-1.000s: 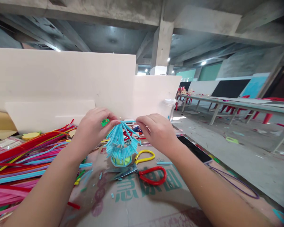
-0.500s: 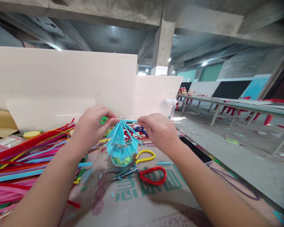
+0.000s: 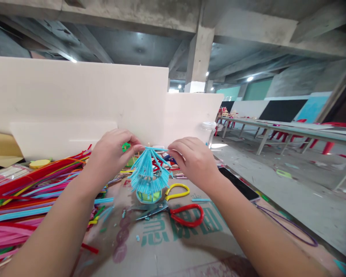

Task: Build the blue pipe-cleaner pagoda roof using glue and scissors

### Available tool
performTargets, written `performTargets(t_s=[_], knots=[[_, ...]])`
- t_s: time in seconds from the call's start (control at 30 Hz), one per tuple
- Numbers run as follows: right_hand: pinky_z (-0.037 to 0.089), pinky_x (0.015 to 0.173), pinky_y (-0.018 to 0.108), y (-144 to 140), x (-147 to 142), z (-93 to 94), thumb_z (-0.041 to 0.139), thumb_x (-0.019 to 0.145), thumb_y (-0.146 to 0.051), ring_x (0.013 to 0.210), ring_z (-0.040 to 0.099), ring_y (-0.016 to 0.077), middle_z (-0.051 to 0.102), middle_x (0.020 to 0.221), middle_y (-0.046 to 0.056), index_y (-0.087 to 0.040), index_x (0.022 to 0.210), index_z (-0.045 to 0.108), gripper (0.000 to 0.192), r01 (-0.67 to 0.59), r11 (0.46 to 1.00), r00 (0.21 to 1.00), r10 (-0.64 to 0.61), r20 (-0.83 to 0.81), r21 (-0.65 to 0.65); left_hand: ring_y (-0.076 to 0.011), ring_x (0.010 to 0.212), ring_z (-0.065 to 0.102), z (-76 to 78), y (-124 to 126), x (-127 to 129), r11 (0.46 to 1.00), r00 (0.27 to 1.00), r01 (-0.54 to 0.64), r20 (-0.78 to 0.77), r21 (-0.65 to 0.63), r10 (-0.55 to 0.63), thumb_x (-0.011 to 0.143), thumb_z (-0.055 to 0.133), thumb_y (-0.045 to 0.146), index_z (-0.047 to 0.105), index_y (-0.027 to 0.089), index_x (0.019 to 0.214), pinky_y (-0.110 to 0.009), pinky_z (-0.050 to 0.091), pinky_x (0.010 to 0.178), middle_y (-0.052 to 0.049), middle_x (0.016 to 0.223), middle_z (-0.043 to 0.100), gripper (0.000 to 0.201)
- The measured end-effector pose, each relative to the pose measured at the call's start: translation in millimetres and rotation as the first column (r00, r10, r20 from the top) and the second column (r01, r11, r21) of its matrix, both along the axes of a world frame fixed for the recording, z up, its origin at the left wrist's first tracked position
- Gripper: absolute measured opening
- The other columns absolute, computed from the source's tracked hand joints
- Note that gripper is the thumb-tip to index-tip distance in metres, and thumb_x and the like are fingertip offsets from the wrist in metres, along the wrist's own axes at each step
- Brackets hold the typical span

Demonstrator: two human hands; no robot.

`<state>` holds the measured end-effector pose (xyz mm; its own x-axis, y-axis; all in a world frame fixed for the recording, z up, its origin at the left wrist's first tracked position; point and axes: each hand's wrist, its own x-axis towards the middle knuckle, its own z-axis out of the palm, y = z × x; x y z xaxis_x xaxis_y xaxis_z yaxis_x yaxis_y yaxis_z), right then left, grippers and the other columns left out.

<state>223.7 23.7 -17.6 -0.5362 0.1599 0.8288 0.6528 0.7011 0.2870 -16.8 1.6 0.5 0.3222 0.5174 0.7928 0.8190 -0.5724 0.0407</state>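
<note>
You are working at a table covered by a cardboard sheet (image 3: pixel 173 246) with green print, and a pale board (image 3: pixel 75 96) is standing upright along its far edge. A big heap of coloured pipe cleaners (image 3: pixel 25 204) is lying along the left edge of the cardboard sheet. A dark phone (image 3: pixel 238 184) is resting near the right edge, with a purple cord (image 3: pixel 288 227) trailing beside it. Your left hand (image 3: pixel 111 156) is pinching, thumb against forefinger, the left end of a short blue straw piece (image 3: pixel 157 148) at the peak of the blue straw pavilion (image 3: pixel 148 177). Your right hand (image 3: pixel 194 159) is pinching the other end, fingers closed together on it. The pavilion is standing upright near the middle of the cardboard sheet, between your two hands. Red-handled scissors (image 3: pixel 175 213) are lying just in front of it, blades pointing left, and a yellow loop (image 3: pixel 177 190) is lying just beside its right side.
</note>
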Motion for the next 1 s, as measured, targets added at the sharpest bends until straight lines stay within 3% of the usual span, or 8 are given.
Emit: performTargets(t_s=[0.13, 0.3, 0.7, 1.0], knots=[[0.043, 0.079, 0.033, -5.1, -7.6, -2.6, 0.053, 0.096, -0.023, 0.082, 0.061, 0.0194, 0.073, 0.087, 0.007, -0.014, 0.093, 0.065, 0.016, -0.044, 0.999, 0.999, 0.043, 0.029, 0.014, -0.0188, 0.08, 0.059, -5.3, 2.8, 11.3, 0.997, 0.995, 0.074, -0.063, -0.017, -0.075, 0.09, 0.062, 0.037, 0.062, 0.02, 0.079, -0.033, 0.041, 0.075, -0.001, 0.078, 0.065, 0.02], [0.039, 0.074, 0.032, -8.4, -14.6, -9.0, 0.045, 0.1, -0.028, 0.073, 0.057, 0.0188, 0.069, 0.074, 0.006, -0.015, 0.087, 0.066, 0.028, -0.002, 1.0, 0.996, 0.002, 0.088, -0.006, -0.0191, 0.081, 0.06, -10.7, 5.8, 22.3, 0.99, 0.985, 0.138, -0.103, -0.015, -0.139, 0.089, 0.062, 0.033, 0.062, 0.02, 0.08, -0.033, 0.042, 0.076, -0.001, 0.08, 0.066, 0.017], [0.031, 0.063, 0.03, -5.3, -9.4, -7.4, 0.049, 0.098, -0.023, 0.064, 0.055, 0.0163, 0.066, 0.069, 0.003, -0.015, 0.09, 0.066, 0.021, 0.1, 0.993, 0.992, -0.095, 0.088, -0.06, -0.0183, 0.082, 0.057, -6.5, 4.5, 11.4, 0.995, 0.994, 0.099, -0.044, -0.006, -0.099, 0.094, 0.055, 0.031, 0.06, 0.019, 0.084, -0.031, 0.04, 0.075, -0.001, 0.082, 0.064, 0.016], [0.03, 0.064, 0.029, -0.9, 1.0, -1.9, 0.05, 0.097, -0.024, 0.064, 0.056, 0.0163, 0.067, 0.07, 0.003, -0.017, 0.091, 0.067, 0.02, 0.159, 0.982, 0.985, -0.151, 0.08, -0.099, -0.019, 0.081, 0.057, -2.8, 3.4, 6.9, 1.0, 0.999, 0.028, -0.029, 0.0, -0.028, 0.094, 0.053, 0.03, 0.058, 0.019, 0.083, -0.032, 0.04, 0.075, -0.002, 0.083, 0.063, 0.017]])
